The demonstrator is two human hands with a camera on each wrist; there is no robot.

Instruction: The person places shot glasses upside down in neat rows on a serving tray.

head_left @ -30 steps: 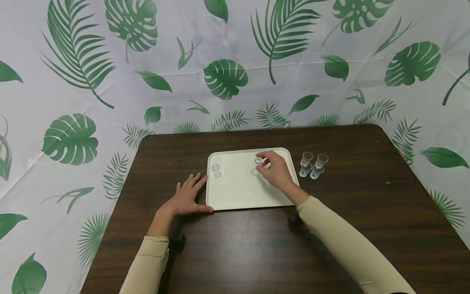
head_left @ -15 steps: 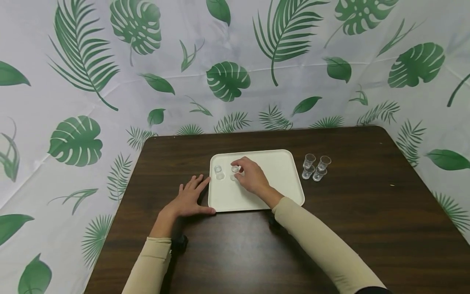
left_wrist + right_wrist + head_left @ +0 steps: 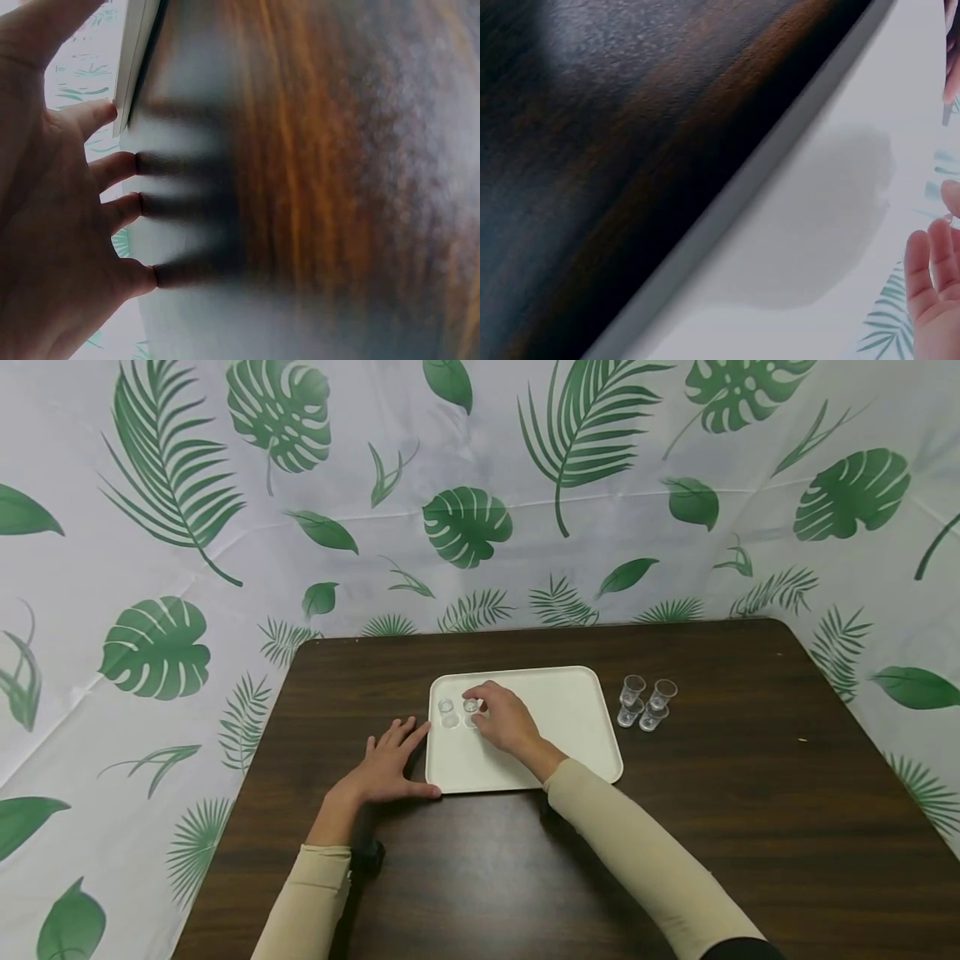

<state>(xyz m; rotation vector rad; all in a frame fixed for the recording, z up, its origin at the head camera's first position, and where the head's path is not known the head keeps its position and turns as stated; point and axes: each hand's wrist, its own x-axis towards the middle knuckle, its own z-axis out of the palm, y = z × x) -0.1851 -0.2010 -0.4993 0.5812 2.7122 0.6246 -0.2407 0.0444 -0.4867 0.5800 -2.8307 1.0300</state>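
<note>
My right hand (image 3: 510,720) is over the left part of a white tray (image 3: 558,727), its thumb and fingers pinching a small clear shot glass (image 3: 471,705). Just left of it, near the tray's left rim, stands another clear shot glass (image 3: 447,710). My left hand (image 3: 386,768) lies spread at the tray's left side, with the thumb at the front left corner and the index fingertip at the rim. In the left wrist view its straight fingers (image 3: 120,169) reach toward the tray edge (image 3: 133,67). The right wrist view catches only some fingers (image 3: 922,270); the held glass is hidden there.
Several clear shot glasses (image 3: 632,700) stand grouped on the dark wooden table (image 3: 480,868), right of the tray. Behind the table hangs a white cloth (image 3: 390,552) printed with green leaves.
My right hand has carried the pinched shot glass leftward across the tray, close to the other glass, slowing in the last half second. My left hand has stayed in place.
</note>
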